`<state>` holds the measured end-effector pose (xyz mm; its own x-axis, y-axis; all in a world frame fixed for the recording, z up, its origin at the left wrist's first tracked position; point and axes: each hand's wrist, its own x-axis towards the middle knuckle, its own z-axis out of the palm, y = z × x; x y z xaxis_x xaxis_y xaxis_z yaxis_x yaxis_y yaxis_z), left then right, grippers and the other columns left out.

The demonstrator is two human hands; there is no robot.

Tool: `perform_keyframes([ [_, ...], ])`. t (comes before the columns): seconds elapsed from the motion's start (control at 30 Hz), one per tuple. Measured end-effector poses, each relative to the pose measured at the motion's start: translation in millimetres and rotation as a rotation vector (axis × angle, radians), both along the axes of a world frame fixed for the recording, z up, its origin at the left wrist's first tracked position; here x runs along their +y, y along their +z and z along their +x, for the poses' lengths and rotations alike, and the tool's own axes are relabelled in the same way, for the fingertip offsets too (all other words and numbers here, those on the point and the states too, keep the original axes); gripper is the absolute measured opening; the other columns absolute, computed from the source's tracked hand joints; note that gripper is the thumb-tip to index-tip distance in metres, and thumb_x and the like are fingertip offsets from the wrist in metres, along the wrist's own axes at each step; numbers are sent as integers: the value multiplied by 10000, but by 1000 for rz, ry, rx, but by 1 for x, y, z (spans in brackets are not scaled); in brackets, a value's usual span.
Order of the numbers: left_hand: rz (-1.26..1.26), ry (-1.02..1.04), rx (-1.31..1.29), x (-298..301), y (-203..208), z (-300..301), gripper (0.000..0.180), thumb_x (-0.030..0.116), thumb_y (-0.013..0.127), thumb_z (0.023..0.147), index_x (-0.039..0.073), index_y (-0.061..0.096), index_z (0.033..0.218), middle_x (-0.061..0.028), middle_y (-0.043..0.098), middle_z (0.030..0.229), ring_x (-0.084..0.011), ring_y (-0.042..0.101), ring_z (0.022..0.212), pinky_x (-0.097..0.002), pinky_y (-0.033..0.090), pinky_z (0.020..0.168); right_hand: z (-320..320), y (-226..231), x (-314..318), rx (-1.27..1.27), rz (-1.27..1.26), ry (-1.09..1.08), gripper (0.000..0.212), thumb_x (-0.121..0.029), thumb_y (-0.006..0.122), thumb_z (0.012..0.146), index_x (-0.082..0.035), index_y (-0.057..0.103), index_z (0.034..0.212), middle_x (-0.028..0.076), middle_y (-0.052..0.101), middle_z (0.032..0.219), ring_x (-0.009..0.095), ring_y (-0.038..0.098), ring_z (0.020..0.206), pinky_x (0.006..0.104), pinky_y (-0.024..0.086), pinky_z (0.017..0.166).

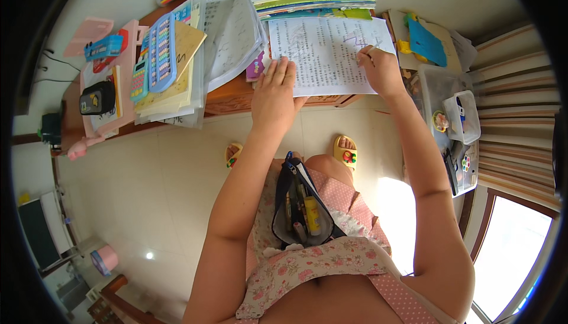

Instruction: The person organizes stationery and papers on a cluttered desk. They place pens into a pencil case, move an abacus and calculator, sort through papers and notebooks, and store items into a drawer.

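A sheet of paper covered in rows of handwriting lies at the front of the wooden desk, its near edge jutting past the desk's edge. My left hand rests on the sheet's left side, fingers stretched out flat. On the right part of the sheet, my right hand is closed, its fingers curled in beside some purple scribbled marks. Whatever those fingers hold, if anything, is hidden. An unzipped dark pencil case sits on my lap, with pens and a yellow glue stick inside.
Behind the sheet rises a stack of books. Loose papers, a blue abacus and a black case crowd the desk's left. Clear plastic bins stand at the right, near a striped curtain.
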<state>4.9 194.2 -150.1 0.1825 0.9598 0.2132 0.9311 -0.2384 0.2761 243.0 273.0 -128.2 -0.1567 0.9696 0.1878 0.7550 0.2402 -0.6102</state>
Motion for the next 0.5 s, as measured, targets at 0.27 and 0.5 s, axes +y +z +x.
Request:
perform_keyframes([
  [0.27,-59,-1,30,0,4,0,694,353,656,825,51,392,1391,-117,359,1460,-280,316,1356,-399,270,1104,13,13,-2,615,-231,-67,170,-164,618,874,-26,688,945,24,665,805,57,492,588,222,411,563],
  [0.5,-53,-22,-19,1,1,-2,710,364,672,808,37,402,1377,-129,361,1456,-290,309,1360,-412,267,1106,8,15,-9,956,-442,-3,150,-99,622,877,21,622,968,21,616,775,22,343,513,191,260,457],
])
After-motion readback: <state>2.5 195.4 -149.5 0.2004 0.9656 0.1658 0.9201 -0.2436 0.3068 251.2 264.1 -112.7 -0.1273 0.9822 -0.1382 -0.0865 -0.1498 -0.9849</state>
